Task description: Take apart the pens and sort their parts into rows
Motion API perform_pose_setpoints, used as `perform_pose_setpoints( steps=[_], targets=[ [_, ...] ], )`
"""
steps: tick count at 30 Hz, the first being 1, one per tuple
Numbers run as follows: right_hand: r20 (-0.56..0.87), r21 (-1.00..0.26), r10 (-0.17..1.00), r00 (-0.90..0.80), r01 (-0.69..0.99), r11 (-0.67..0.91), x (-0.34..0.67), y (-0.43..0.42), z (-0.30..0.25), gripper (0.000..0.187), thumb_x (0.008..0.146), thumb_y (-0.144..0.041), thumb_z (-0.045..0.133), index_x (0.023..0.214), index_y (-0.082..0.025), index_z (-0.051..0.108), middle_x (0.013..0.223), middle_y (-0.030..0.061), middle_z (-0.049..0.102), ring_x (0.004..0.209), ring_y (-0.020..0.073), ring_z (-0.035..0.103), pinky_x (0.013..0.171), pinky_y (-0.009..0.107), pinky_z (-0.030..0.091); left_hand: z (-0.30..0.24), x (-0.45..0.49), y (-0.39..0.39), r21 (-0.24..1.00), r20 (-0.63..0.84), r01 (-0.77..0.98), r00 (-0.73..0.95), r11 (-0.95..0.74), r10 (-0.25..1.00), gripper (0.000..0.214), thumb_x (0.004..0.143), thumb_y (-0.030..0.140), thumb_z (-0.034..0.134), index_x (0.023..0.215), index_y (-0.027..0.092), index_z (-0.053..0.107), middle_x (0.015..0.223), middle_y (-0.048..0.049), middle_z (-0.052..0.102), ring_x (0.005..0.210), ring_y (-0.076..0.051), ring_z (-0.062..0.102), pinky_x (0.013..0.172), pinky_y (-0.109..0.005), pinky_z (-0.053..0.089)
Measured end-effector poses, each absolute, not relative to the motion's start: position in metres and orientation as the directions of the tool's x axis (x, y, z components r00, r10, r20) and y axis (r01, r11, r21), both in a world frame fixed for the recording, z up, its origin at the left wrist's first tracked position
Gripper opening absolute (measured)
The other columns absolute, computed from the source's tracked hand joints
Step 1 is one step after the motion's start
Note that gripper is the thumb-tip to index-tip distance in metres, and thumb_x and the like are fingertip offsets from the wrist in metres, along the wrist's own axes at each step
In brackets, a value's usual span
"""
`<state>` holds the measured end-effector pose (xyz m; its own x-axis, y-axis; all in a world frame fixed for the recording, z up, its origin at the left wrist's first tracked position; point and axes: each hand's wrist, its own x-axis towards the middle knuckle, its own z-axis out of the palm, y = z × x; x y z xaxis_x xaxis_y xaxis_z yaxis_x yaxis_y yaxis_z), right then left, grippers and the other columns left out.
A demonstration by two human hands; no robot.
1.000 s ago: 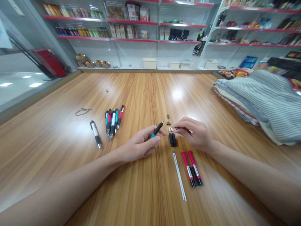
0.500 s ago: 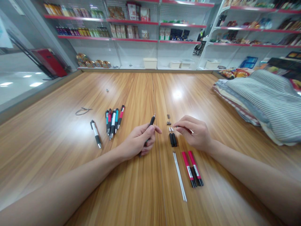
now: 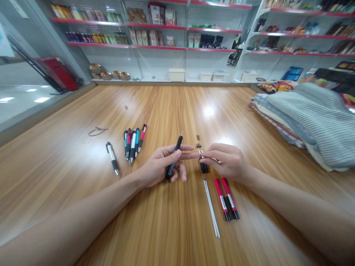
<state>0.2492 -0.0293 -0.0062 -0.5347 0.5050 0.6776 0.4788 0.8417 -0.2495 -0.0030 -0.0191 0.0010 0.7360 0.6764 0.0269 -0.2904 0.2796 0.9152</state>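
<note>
My left hand holds a blue and black pen slanted under its thumb, the thin tip pointing up and away. Its index and middle fingers stretch out to the right. My right hand is closed in a pinch at the left fingertips; whatever it holds is too small to make out. Below the pinch lie two black grip sleeves, partly covered, with small white pieces at their far end. Nearer me are two white refills and two pink pen barrels with black ends.
Left of my hands lie several pens, a white and black pen and a thin grey loop. Small metal parts lie beyond the sleeves. Folded cloths are piled at the right. Shelves stand behind the table.
My right hand has moved left and slightly down to the left fingertips, over the sleeves. The left index and middle fingers have straightened out, showing more of the pen's blue barrel.
</note>
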Motion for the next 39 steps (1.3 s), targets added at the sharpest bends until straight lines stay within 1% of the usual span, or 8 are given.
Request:
perform_pose_setpoints(
  steps=[8, 16, 24, 32, 39],
  targets=[
    [0.673, -0.244, 0.505, -0.540, 0.483, 0.841, 0.2505, -0.0294, -0.0070, 0.011, 0.084, -0.019, 0.069, 0.095, -0.017, 0.070, 0.078, 0.0032, 0.067, 0.068, 0.0123, 0.060, 0.060, 0.025, 0.046, -0.0001, -0.0036, -0.0198, 0.926, 0.013, -0.254, 0.763, 0.281, 0.646, 0.036, 0.098, 0.032, 0.045, 0.129, 0.016, 0.053, 0.136, -0.0255, 0.054, 0.070, -0.019, 0.072, 0.044, -0.020, 0.044],
    [0.650, -0.274, 0.542, -0.532, 0.502, 0.820, 0.2511, -0.0297, -0.0078, 0.010, 0.086, -0.024, 0.067, 0.095, -0.020, 0.070, 0.078, 0.0034, 0.067, 0.067, 0.0126, 0.059, 0.058, 0.026, 0.045, -0.0005, -0.0043, -0.0193, 0.926, 0.010, -0.252, 0.760, 0.282, 0.649, 0.037, 0.097, 0.034, 0.047, 0.129, 0.017, 0.054, 0.135, -0.0251, 0.055, 0.069, -0.019, 0.072, 0.042, -0.019, 0.043],
    [0.641, -0.277, 0.549, -0.537, 0.505, 0.817, 0.2516, -0.0299, -0.0076, 0.010, 0.085, -0.023, 0.068, 0.094, -0.018, 0.070, 0.076, 0.0028, 0.065, 0.066, 0.0121, 0.058, 0.058, 0.025, 0.044, 0.0000, -0.0033, -0.0194, 0.921, 0.001, -0.252, 0.765, 0.298, 0.644, 0.039, 0.097, 0.033, 0.046, 0.131, 0.015, 0.053, 0.136, -0.0256, 0.054, 0.070, -0.020, 0.072, 0.043, -0.021, 0.046],
    [0.636, -0.284, 0.556, -0.535, 0.508, 0.814, 0.2526, -0.0289, -0.0094, 0.012, 0.089, -0.027, 0.064, 0.094, -0.019, 0.070, 0.076, 0.0036, 0.065, 0.066, 0.0125, 0.058, 0.058, 0.026, 0.045, -0.0001, -0.0035, -0.0183, 0.922, -0.019, -0.236, 0.763, 0.306, 0.646, 0.038, 0.097, 0.033, 0.046, 0.128, 0.014, 0.054, 0.136, -0.0267, 0.053, 0.070, -0.020, 0.072, 0.043, -0.021, 0.046],
    [0.623, -0.290, 0.576, -0.529, 0.528, 0.798, 0.2515, -0.0292, -0.0097, 0.012, 0.088, -0.024, 0.064, 0.097, -0.019, 0.070, 0.081, 0.0048, 0.067, 0.070, 0.0141, 0.061, 0.062, 0.027, 0.048, 0.0003, -0.0033, -0.0186, 0.921, -0.022, -0.234, 0.765, 0.310, 0.643, 0.039, 0.097, 0.034, 0.047, 0.129, 0.014, 0.054, 0.136, -0.0260, 0.054, 0.071, -0.019, 0.072, 0.044, -0.021, 0.047]
  ],
)
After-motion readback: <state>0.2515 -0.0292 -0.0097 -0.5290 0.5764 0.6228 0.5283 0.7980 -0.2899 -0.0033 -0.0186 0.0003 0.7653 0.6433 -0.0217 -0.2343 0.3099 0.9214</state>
